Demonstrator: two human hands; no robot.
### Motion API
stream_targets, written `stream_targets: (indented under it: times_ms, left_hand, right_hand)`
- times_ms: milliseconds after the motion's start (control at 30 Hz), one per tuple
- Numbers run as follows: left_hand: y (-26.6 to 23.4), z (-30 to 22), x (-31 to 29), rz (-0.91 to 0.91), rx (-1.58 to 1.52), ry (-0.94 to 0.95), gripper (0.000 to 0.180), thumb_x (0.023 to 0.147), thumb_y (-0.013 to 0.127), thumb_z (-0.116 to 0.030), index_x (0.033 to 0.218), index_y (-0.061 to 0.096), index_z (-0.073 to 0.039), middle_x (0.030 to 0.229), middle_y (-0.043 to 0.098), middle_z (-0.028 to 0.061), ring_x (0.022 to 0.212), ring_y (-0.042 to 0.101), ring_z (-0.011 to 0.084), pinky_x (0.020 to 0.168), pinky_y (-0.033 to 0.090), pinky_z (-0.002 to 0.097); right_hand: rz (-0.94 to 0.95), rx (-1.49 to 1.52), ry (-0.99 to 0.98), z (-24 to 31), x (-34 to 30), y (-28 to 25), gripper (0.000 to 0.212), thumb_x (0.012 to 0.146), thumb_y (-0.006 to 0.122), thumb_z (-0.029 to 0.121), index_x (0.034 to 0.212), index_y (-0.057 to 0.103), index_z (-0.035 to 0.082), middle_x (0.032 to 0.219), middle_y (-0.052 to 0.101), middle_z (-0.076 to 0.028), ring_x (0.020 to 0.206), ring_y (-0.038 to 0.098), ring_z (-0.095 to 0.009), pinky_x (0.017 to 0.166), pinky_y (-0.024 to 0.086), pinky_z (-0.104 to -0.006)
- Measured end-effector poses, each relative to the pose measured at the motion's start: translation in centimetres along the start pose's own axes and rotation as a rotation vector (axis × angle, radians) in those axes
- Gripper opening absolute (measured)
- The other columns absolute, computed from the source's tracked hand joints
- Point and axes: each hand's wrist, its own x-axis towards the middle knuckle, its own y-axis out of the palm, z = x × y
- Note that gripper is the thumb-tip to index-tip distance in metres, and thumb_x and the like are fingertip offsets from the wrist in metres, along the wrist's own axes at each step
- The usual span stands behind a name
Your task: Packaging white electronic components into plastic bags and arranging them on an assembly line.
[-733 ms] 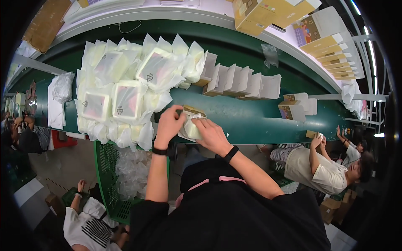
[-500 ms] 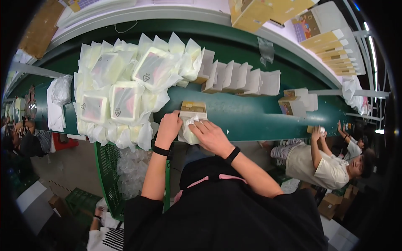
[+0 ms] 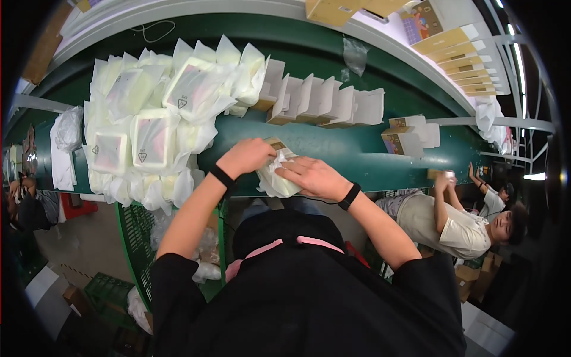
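Note:
At the belt's near edge, a small printed carton [image 3: 276, 143] lies just beyond a pale item in a frosted plastic bag [image 3: 277, 182]. The bagged item is tilted, its far end at the carton's near end; whether any of it is inside is hidden. My left hand [image 3: 248, 156] has curled fingers at the seam between carton and bag, seemingly gripping the carton's edge. My right hand [image 3: 316, 178] wraps over the bagged item from the right, fingers bent on the plastic.
Many bagged pale items [image 3: 151, 140] are heaped at left on the green belt [image 3: 345, 146]. A row of open cartons [image 3: 321, 101] stands beyond my hands, with more cartons [image 3: 410, 137] farther right. A green crate [image 3: 134, 238] sits below the belt. A co-worker [image 3: 452, 217] works at right.
My left hand has moved from the carton's left side onto its near end. The carton and bagged item have turned askew. The whole view has shifted slightly as my head moved.

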Motion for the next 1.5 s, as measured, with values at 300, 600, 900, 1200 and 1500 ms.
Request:
stream_targets:
  times_ms: [300,600,900,1200,1500]
  left_hand:
    - [0.9,-1.2,2.1,0.205,0.047,0.161,0.030,0.086,0.069,-0.019,0.114,0.072,-0.010,0.081,0.070,0.0176,0.084,0.068,0.0414,0.076,0.054,0.0527]
    - [2.7,-1.5,4.4,0.111,-0.035,0.006,0.030,0.082,0.067,-0.010,0.112,0.072,-0.007,0.082,0.072,0.0180,0.079,0.068,0.0422,0.073,0.055,0.0506]
    - [2.0,-0.3,5.8,0.166,-0.173,-0.039,0.035,0.084,0.067,-0.008,0.118,0.073,-0.001,0.088,0.074,0.0201,0.080,0.071,0.0373,0.076,0.058,0.0426]
    - [4.8,-0.8,1.1,-0.140,-0.483,-0.280,0.035,0.094,0.067,-0.016,0.122,0.070,0.004,0.106,0.075,0.0250,0.084,0.076,0.0341,0.080,0.059,0.0368]
    - [7.2,-6.8,-1.5,-0.577,-0.352,-0.582,0.038,0.091,0.064,-0.012,0.125,0.067,0.007,0.088,0.070,0.0300,0.080,0.071,0.0443,0.074,0.057,0.0474]
  right_hand:
    - [0.010,-0.012,-0.073,-1.8,-2.5,0.5,0.049,0.077,0.070,0.010,0.125,0.059,0.008,0.113,0.067,-0.010,0.105,0.068,-0.031,0.092,0.056,-0.0397]
    - [0.048,-0.002,0.040,-2.6,-2.7,-1.9,0.050,0.073,0.076,0.013,0.120,0.058,0.007,0.111,0.068,-0.010,0.105,0.069,-0.030,0.093,0.055,-0.0401]
    - [0.457,0.184,0.332,-4.3,0.0,-1.3,0.057,0.070,0.084,0.022,0.115,0.057,-0.001,0.106,0.071,-0.018,0.103,0.070,-0.037,0.085,0.058,-0.0448]
    - [0.497,0.130,0.367,-6.4,1.6,-1.0,0.055,0.068,0.082,0.015,0.114,0.056,-0.002,0.099,0.071,-0.021,0.096,0.069,-0.042,0.083,0.058,-0.0480]
    - [0.286,-0.129,0.342,-3.1,2.0,2.2,0.035,0.074,0.076,0.010,0.104,0.062,-0.003,0.097,0.071,-0.016,0.101,0.067,-0.032,0.089,0.056,-0.0412]
